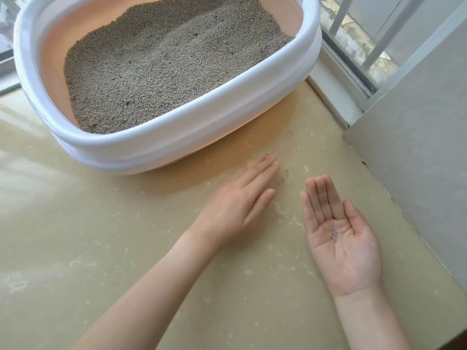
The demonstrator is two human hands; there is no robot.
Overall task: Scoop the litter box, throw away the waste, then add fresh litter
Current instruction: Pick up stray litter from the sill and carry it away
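Note:
A litter box (161,142) with a white rim and pink inner walls stands on the beige floor at the top left, filled with grey litter (166,61). In front of it my left hand (240,203) lies palm down with straight fingers, near the box's front wall. To its right my right hand (341,238) is held flat, palm up, with a few grey litter grains (334,234) resting in the palm. Small dark specks of stray litter (281,176) lie on the floor between my two hands.
A grey wall (417,147) rises at the right, close to my right hand. A window frame with a sliding track (348,79) runs behind the box at the upper right. The glossy beige floor (101,236) stretches out to the left and toward me.

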